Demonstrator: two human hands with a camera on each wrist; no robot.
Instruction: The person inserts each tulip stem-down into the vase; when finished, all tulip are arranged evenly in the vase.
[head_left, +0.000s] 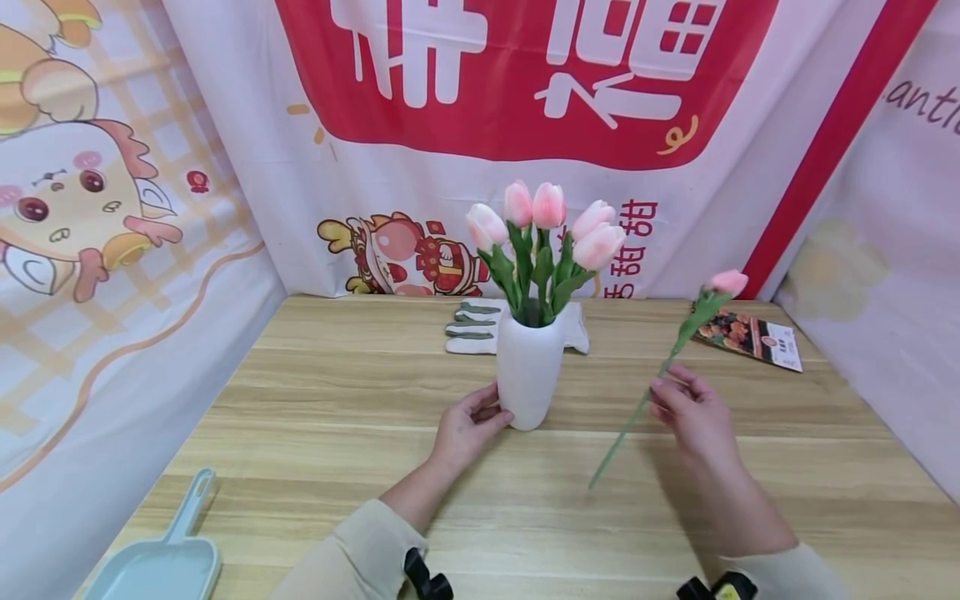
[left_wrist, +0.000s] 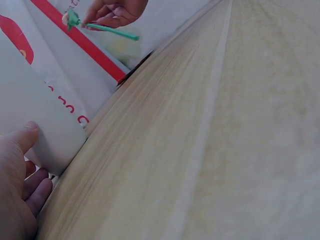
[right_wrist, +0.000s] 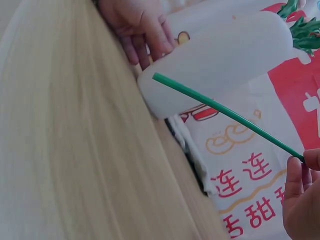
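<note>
A white vase (head_left: 529, 375) stands upright on the table, with several pink tulips (head_left: 549, 206) in it. My left hand (head_left: 467, 425) holds the vase low on its left side, thumb in front and fingers behind. To the right of the vase, my right hand (head_left: 693, 408) pinches a single pink artificial tulip (head_left: 693, 321) by its green stem. That tulip slants in the air, bloom up to the right and stem end down to the left. In the right wrist view the bare stem (right_wrist: 225, 112) crosses in front of the vase, and its bloom is out of sight.
Behind the vase lies a white and grey-green glove (head_left: 472, 327), partly hidden. A printed card or packet (head_left: 757, 337) with flower pictures rests at the back right. A light blue dustpan (head_left: 161, 567) is at the front left. Printed cloths hang around the wooden table (head_left: 337, 375).
</note>
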